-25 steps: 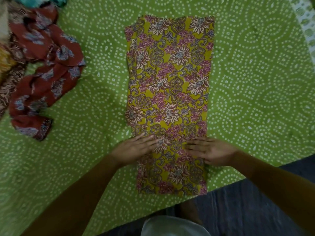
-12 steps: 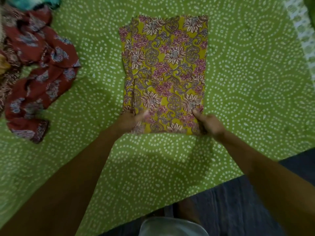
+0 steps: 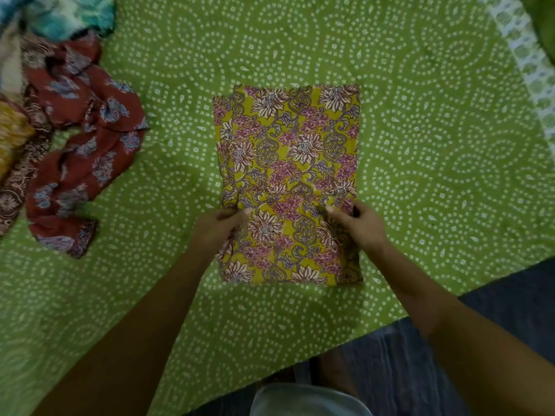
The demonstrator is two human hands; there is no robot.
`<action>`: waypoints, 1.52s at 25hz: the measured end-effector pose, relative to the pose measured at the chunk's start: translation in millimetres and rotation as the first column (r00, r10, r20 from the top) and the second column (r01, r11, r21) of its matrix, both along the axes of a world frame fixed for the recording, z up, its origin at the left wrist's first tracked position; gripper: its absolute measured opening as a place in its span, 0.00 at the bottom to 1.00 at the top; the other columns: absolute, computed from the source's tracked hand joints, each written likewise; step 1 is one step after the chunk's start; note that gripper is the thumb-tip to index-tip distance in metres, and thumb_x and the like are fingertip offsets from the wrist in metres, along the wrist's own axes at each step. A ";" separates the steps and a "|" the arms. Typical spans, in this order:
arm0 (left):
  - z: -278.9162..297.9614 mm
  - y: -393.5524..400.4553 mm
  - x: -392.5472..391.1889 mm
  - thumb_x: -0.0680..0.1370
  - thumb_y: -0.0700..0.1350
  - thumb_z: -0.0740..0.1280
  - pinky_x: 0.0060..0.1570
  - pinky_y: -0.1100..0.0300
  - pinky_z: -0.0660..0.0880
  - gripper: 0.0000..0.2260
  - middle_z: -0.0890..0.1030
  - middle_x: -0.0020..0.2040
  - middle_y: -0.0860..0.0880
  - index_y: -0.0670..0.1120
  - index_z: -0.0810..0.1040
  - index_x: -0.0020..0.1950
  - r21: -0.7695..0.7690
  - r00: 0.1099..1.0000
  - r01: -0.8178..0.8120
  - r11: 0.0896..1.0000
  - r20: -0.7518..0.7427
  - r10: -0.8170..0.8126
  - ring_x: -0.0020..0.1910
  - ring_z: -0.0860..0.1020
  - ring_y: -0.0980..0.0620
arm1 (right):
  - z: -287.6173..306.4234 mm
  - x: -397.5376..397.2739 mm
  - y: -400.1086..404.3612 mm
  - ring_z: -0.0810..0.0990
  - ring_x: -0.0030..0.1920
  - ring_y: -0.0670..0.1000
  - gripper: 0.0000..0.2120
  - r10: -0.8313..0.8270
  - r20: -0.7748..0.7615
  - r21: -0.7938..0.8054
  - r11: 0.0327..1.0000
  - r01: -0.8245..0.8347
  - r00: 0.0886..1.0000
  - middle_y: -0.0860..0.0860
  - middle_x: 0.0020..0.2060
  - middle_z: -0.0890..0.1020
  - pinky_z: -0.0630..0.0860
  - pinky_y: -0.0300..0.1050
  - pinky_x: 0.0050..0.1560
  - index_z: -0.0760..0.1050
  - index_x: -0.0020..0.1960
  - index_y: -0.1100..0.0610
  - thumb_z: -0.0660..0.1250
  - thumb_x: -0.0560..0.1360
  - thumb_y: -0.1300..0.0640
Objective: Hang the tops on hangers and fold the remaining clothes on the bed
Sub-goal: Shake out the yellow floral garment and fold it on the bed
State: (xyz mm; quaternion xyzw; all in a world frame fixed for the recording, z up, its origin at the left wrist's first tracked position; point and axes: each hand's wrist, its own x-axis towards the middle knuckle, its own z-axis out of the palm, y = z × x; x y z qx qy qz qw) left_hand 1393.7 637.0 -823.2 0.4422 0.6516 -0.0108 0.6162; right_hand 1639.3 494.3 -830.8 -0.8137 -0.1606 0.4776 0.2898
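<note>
A yellow garment with a pink and white floral print (image 3: 288,151) lies folded into a rectangle in the middle of the bed, on the green dotted bedsheet (image 3: 435,163). My left hand (image 3: 217,228) grips its left side a little above the near edge, thumb on top. My right hand (image 3: 359,226) pinches the right side at the same height, thumb on top and fingers curled under the cloth. The near part of the garment lies between my two hands and down to the near edge.
A crumpled red floral garment (image 3: 84,151) lies at the left, beside a pile of other clothes (image 3: 18,136) with a teal piece (image 3: 69,13) at the top left. The bed's edge runs diagonally at the lower right, with dark floor (image 3: 495,319) beyond.
The long garment was folded in half from its near end, making it shorter. Both hands went from lying flat on the cloth to gripping its sides, and the folded piece now lies nearer to me.
</note>
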 end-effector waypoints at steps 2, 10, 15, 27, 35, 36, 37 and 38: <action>-8.4 6.4 13.5 0.70 0.51 0.76 0.39 0.49 0.75 0.24 0.79 0.47 0.34 0.39 0.76 0.59 0.088 0.999 -0.019 0.996 0.039 0.015 0.42 0.78 0.45 | -12.4 4.0 11.0 0.81 0.41 0.51 0.15 0.002 0.071 0.057 0.998 -0.006 0.997 0.53 0.41 0.83 0.78 0.50 0.42 0.77 0.46 0.60 0.71 0.73 0.47; -24.8 29.3 -1.4 0.74 0.38 0.66 0.60 0.48 0.72 0.25 0.72 0.66 0.43 0.44 0.66 0.71 0.619 0.598 0.756 0.213 -0.520 -0.610 0.62 0.72 0.44 | -18.6 23.2 10.1 0.71 0.62 0.55 0.25 0.374 0.490 0.039 0.893 -0.448 0.787 0.56 0.61 0.73 0.69 0.55 0.66 0.66 0.67 0.59 0.68 0.72 0.56; -28.0 60.2 -25.1 0.74 0.37 0.55 0.73 0.41 0.53 0.32 0.52 0.79 0.44 0.46 0.53 0.79 0.385 -0.115 0.559 -0.734 -0.841 -0.528 0.77 0.53 0.43 | -22.3 59.8 -28.9 0.49 0.77 0.57 0.42 0.744 0.608 -0.408 -0.005 -0.913 -0.277 0.53 0.78 0.52 0.48 0.62 0.74 0.49 0.79 0.50 0.59 0.66 0.53; -77.3 91.2 25.9 0.77 0.57 0.65 0.58 0.50 0.76 0.24 0.80 0.58 0.37 0.38 0.78 0.62 0.555 0.862 0.234 0.798 0.261 -0.434 0.56 0.81 0.47 | -50.2 72.9 75.0 0.79 0.59 0.56 0.19 0.204 -0.185 0.256 0.954 -0.154 0.961 0.54 0.58 0.81 0.74 0.52 0.63 0.80 0.57 0.52 0.73 0.70 0.46; -28.3 49.3 11.5 0.71 0.45 0.74 0.47 0.58 0.79 0.18 0.84 0.50 0.49 0.44 0.78 0.60 -0.064 0.974 0.115 0.991 0.203 -0.100 0.48 0.82 0.54 | -11.0 41.3 39.4 0.81 0.32 0.45 0.04 -0.059 -0.343 0.070 0.994 0.088 0.937 0.46 0.31 0.84 0.77 0.36 0.32 0.78 0.46 0.57 0.71 0.73 0.58; -24.2 45.4 5.8 0.67 0.49 0.75 0.49 0.56 0.80 0.23 0.84 0.53 0.47 0.45 0.78 0.60 -0.147 0.971 0.107 0.983 0.226 -0.072 0.51 0.82 0.51 | -8.8 42.6 36.2 0.81 0.32 0.44 0.05 -0.061 -0.330 0.075 0.993 0.091 0.942 0.45 0.31 0.83 0.76 0.35 0.31 0.78 0.45 0.57 0.72 0.73 0.57; -16.6 48.0 7.7 0.64 0.53 0.76 0.49 0.54 0.80 0.27 0.83 0.54 0.46 0.45 0.79 0.60 -0.196 0.968 0.063 0.979 0.252 -0.012 0.52 0.82 0.50 | -5.0 45.1 40.4 0.81 0.32 0.44 0.06 -0.088 -0.290 0.095 0.988 0.120 0.953 0.45 0.31 0.83 0.76 0.35 0.31 0.77 0.44 0.57 0.73 0.72 0.55; -16.9 58.5 14.3 0.63 0.56 0.76 0.49 0.54 0.80 0.28 0.83 0.54 0.46 0.46 0.79 0.59 -0.191 0.968 -0.015 0.982 0.245 0.062 0.51 0.83 0.50 | -5.2 49.1 50.6 0.81 0.32 0.42 0.08 -0.113 -0.214 0.127 0.982 0.143 0.970 0.45 0.32 0.82 0.76 0.34 0.31 0.77 0.43 0.56 0.73 0.72 0.54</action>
